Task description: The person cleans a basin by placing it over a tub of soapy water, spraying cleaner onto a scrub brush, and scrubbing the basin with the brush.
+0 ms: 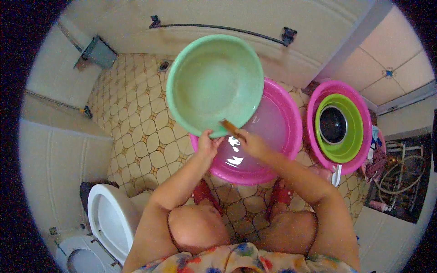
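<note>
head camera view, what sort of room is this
Most likely a bathroom: there is a white toilet, a drain set in the floor, and patterned floor tiles.

It's a bathroom. White toilet sits lower left; tile floor has a drain; dark rail spans the wall.

Beige patterned tiles with small brown insets cover the floor. On it, toward the middle, sits a pink tub of cloudy water. A second pink tub stands at the right, near the wall. Nearer, two feet in red footwear rest on the tiles.
</note>
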Available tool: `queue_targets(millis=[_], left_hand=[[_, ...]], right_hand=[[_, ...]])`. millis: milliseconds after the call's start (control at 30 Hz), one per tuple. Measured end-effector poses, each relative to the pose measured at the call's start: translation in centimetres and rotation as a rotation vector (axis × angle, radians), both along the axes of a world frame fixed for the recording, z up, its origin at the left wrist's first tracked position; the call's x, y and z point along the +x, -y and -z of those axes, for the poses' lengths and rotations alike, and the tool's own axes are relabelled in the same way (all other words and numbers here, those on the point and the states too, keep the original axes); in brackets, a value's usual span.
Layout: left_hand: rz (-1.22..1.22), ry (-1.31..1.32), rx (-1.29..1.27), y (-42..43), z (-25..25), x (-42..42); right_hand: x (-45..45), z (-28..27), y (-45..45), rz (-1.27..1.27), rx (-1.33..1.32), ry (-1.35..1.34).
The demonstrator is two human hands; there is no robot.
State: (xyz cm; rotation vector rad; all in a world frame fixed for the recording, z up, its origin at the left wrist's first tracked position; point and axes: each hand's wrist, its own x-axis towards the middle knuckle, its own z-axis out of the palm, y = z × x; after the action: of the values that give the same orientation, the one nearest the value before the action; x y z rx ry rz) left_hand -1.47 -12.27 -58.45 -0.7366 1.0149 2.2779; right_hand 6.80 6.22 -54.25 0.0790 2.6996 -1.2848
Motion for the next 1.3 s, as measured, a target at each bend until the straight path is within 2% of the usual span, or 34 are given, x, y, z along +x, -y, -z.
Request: queue_targets(millis=[33, 100, 200, 300, 400, 500, 567, 633, 733, 800, 833, 900, 933, 1000, 1067, 1167, 1267, 1300], left_hand=[[-0.022, -0.001, 0.047, 0.1, -0.2, -0.1], [-0.006, -0.02, -0.072, 0.1, -1.1, -0.2], [0.019, -0.061, -0.18, -0.6, -3.5, 0.6], [0.026, -0.047, -0.154, -0.7, -2.7, 0.7], [0.02, -0.043, -0.063, 0.1, -1.0, 0.7], [0.027, -0.032, -0.078, 0.6, -0.7, 0.8], [0.036, -0.034, -0.135, 0.5, -1.8, 0.9], [0.051, -0.051, -0.203, 0.1, -3.6, 1.5], [0.04, -0.007, -0.178, 0.3, -3.1, 1.3], [0.051, -0.028, -0.188, 0.4, -3.0, 1.3], [0.056, -0.039, -0.194, 0.3, -3.0, 1.3], [0.081, 0.041, -0.168, 0.0, -2.5, 1.6], [0.094, 0.082, -0.154, -0.1, -2.4, 1.7], [0.09, 0.049, -0.16, 0.2, -2.1, 1.7], [0.08, -0.006, -0.145, 0.5, -1.7, 1.5], [0.118, 0.065, -0.273, 0.0, -4.1, 1.9], [0.097, 0.038, -0.241, 0.1, -2.8, 1.9], [0.1, 0.021, -0.253, 0.0, -3.0, 1.8]], right_hand=[[-0.8, -0.9, -1.3, 0.029, 0.036, 0.064], [-2.2, -5.3, -4.2, 0.122, 0.348, 0.262], [-2.6, -3.6, -6.3, 0.198, 0.512, 0.211], [-0.7, -0.8, -3.1, -0.001, 0.204, 0.051], [0.4, -0.5, 0.9, -0.021, -0.093, 0.101], [-0.8, -2.0, -1.7, -0.06, 0.063, 0.103], [-3.3, -1.9, -5.1, 0.026, 0.429, 0.199], [-4.3, -3.4, -7.6, 0.127, 0.588, 0.133], [-4.5, -2.2, -6.7, 0.175, 0.621, 0.078], [-3.6, -1.4, -4.8, 0.071, 0.393, 0.161], [-2.8, -3.2, -3.1, -0.047, 0.33, 0.172], [-2.9, 1.7, -1.1, -0.091, -0.043, 0.162], [-3.0, 2.0, 0.0, -0.071, -0.174, 0.129], [-3.7, 1.3, -0.2, -0.067, 0.003, 0.105], [-4.9, 0.1, -2.1, -0.005, 0.279, 0.202], [-6.6, -0.6, -5.8, 0.098, 0.585, 0.255], [-6.5, -0.8, -6.1, 0.162, 0.637, 0.18], [-6.3, -0.8, -5.5, 0.088, 0.55, 0.194]])
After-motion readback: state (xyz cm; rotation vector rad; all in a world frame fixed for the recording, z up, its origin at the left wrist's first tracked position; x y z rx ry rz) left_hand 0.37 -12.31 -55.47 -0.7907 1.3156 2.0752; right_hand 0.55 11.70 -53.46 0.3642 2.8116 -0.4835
